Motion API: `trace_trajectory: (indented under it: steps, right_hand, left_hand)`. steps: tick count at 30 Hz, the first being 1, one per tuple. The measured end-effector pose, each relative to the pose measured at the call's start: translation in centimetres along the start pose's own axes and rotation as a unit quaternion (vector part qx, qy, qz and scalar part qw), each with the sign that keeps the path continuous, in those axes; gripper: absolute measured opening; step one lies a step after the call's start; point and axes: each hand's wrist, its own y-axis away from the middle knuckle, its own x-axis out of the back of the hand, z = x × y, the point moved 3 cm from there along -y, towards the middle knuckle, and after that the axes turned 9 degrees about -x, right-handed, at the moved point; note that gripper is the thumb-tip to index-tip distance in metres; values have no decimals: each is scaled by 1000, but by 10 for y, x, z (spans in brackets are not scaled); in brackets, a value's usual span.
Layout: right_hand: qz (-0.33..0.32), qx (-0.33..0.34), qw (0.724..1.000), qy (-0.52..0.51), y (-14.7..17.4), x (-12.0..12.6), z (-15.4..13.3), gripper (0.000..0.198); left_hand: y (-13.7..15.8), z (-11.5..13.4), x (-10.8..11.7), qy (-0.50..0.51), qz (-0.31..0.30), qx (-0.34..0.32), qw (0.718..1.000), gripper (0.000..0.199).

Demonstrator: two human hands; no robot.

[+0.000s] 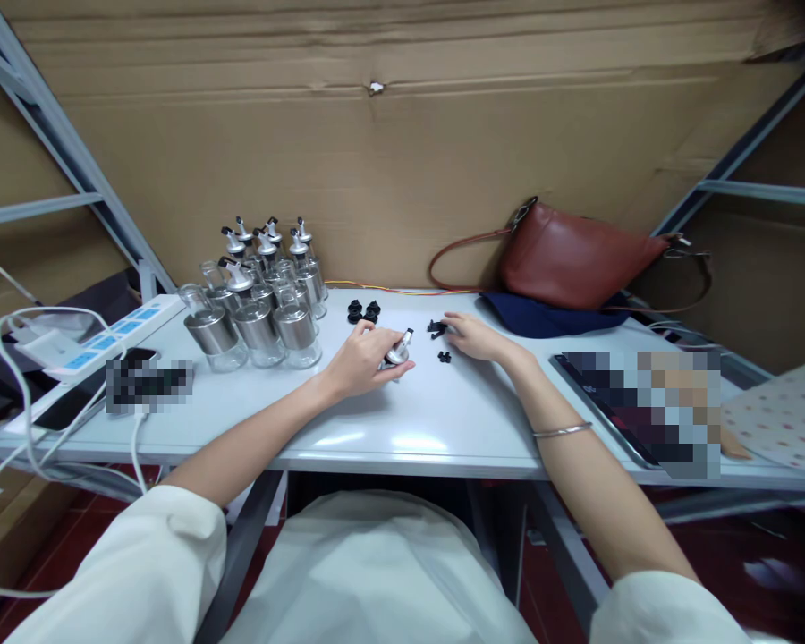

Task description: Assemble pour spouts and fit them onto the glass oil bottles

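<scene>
My left hand (366, 360) is closed around a silver pourer spout (398, 351) with a black tip, held just above the white table. My right hand (470, 336) reaches to a small pile of black plastic pieces (436, 329), its fingertips at the pile's right side; whether they pinch a piece is too small to tell. Nearer me lie a few tinier black parts (444, 357). Beyond my left hand sits a cluster of black stoppers (363, 311). Glass bottles with steel bands (255, 326) stand to the left, several topped with silver pourers (266, 241).
A brown leather bag (577, 255) rests on dark blue cloth (550, 317) at the back right. On the right lies a tablet-like device (610, 407), partly blurred out. A power strip (117, 333) with white cables lines the left edge. Cardboard (402, 179) walls the back.
</scene>
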Motion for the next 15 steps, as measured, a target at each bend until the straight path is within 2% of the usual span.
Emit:
trace_trajectory:
  steps: [8,15]
  right_hand:
    - [-7,16,1000,4,4,6,1,32]
    - [-24,46,999,-7,10,13,-3,35]
  left_hand:
    - [0,0,1,5,-19,11,1000,34]
    - [0,1,1,8,-22,11,1000,33]
